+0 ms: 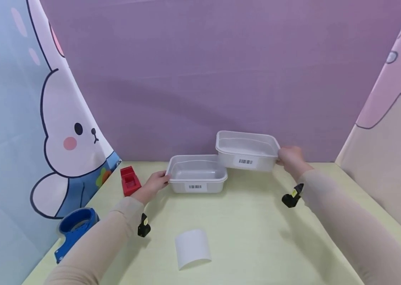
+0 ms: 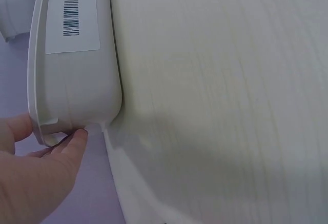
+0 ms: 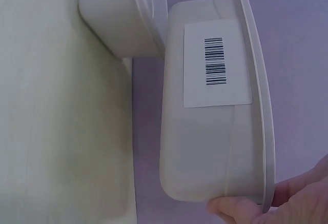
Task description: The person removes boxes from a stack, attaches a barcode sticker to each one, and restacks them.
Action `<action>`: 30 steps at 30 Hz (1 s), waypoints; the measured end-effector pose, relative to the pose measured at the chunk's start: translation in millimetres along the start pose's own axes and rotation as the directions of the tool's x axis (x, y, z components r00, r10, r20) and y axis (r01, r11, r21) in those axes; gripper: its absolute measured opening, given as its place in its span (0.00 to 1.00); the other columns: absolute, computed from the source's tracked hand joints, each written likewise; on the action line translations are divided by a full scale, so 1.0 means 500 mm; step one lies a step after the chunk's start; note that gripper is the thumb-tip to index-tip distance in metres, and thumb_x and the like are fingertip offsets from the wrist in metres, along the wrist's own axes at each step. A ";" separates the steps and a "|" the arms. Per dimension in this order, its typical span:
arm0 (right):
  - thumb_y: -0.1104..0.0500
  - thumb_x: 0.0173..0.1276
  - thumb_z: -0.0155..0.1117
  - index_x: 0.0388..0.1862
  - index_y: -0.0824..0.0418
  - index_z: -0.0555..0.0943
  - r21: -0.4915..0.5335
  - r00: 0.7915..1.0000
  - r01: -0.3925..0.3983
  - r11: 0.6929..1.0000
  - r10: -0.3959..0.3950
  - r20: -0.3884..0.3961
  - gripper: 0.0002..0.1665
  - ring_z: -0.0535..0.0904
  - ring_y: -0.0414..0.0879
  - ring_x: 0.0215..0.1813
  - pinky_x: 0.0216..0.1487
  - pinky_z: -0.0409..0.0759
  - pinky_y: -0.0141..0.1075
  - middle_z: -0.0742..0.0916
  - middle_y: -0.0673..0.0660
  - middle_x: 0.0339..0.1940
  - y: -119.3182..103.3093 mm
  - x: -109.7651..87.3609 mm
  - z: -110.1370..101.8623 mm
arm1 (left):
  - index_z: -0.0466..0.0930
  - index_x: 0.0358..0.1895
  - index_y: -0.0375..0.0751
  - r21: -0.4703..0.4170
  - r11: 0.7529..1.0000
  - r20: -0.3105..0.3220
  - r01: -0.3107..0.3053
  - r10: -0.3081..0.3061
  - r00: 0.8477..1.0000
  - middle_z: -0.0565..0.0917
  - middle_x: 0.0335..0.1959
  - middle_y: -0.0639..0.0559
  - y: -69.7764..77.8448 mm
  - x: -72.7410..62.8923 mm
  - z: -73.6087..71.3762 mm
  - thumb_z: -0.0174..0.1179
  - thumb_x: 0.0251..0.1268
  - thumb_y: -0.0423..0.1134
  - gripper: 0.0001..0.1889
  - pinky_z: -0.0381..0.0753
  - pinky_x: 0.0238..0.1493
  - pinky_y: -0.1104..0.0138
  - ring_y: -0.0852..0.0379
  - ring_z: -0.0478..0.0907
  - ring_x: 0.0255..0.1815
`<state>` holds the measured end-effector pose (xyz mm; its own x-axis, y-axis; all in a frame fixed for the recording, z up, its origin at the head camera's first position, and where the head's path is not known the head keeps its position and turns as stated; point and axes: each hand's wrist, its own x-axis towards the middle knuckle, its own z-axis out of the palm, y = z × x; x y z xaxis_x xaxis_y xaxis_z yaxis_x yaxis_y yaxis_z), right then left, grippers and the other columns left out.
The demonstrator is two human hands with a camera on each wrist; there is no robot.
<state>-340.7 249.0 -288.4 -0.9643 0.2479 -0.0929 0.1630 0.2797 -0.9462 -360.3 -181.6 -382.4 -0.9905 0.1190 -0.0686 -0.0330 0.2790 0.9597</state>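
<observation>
Two white plastic tubs with barcode labels are at the back of the table. My left hand [image 1: 156, 183] pinches the left end of the lower tub [image 1: 197, 174], which sits on the tabletop; in the left wrist view thumb and fingers meet at its rim [image 2: 35, 80]. My right hand [image 1: 292, 158] pinches the right end of the other tub [image 1: 246, 150], held up in the air and slightly tilted. Its left end overlaps the lower tub's right corner in the head view. The right wrist view shows its barcode label [image 3: 218, 62] facing the camera. Both tubs look empty inside.
A red open box-like piece [image 1: 129, 181] stands left of my left hand. A blue tape dispenser [image 1: 76, 229] lies at the left edge, partly behind my left sleeve. A curled white sheet [image 1: 193, 248] lies near the front. A purple backdrop [image 1: 200, 79] rises behind the table.
</observation>
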 end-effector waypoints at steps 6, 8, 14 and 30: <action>0.74 0.60 0.41 0.68 0.76 0.65 0.112 0.999 -0.019 0.994 0.023 -0.033 0.33 0.73 0.54 0.60 0.58 0.81 0.39 0.72 0.69 0.67 -0.030 -0.014 0.054 | 0.52 0.72 0.23 0.018 1.000 -0.007 0.004 -0.004 1.000 0.60 0.72 0.29 -0.002 0.005 -0.004 0.42 0.78 0.34 0.26 0.64 0.72 0.52 0.38 0.59 0.73; 0.74 0.62 0.41 0.69 0.76 0.63 0.149 0.999 -0.027 0.988 0.032 -0.030 0.33 0.71 0.55 0.65 0.64 0.76 0.42 0.71 0.69 0.69 -0.034 -0.014 0.071 | 0.53 0.72 0.23 0.018 1.000 -0.007 0.006 -0.006 1.000 0.60 0.73 0.30 -0.002 0.007 -0.005 0.42 0.78 0.34 0.26 0.64 0.72 0.52 0.38 0.59 0.73; 0.72 0.63 0.43 0.68 0.76 0.64 0.193 0.999 -0.018 0.981 0.026 -0.038 0.31 0.73 0.56 0.64 0.64 0.76 0.45 0.73 0.70 0.67 -0.041 -0.009 0.118 | 0.52 0.72 0.24 0.007 1.000 -0.001 0.010 -0.010 1.000 0.59 0.73 0.30 -0.002 0.011 -0.008 0.43 0.78 0.34 0.26 0.63 0.72 0.53 0.38 0.59 0.74; 0.70 0.62 0.49 0.48 0.75 0.76 0.137 0.995 0.011 0.991 0.003 -0.098 0.17 0.76 0.52 0.42 0.49 0.84 0.40 0.79 0.60 0.40 -0.084 -0.050 0.250 | 0.52 0.72 0.22 0.013 1.000 -0.004 0.008 -0.008 1.000 0.59 0.73 0.29 -0.005 0.010 -0.005 0.42 0.77 0.33 0.26 0.63 0.72 0.53 0.38 0.59 0.73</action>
<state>-349.2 115.3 -285.0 -0.9388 0.3383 -0.0647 0.1227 0.1528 -0.9806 -365.4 -184.1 -384.2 -0.9908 0.1129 -0.0747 -0.0388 0.2919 0.9557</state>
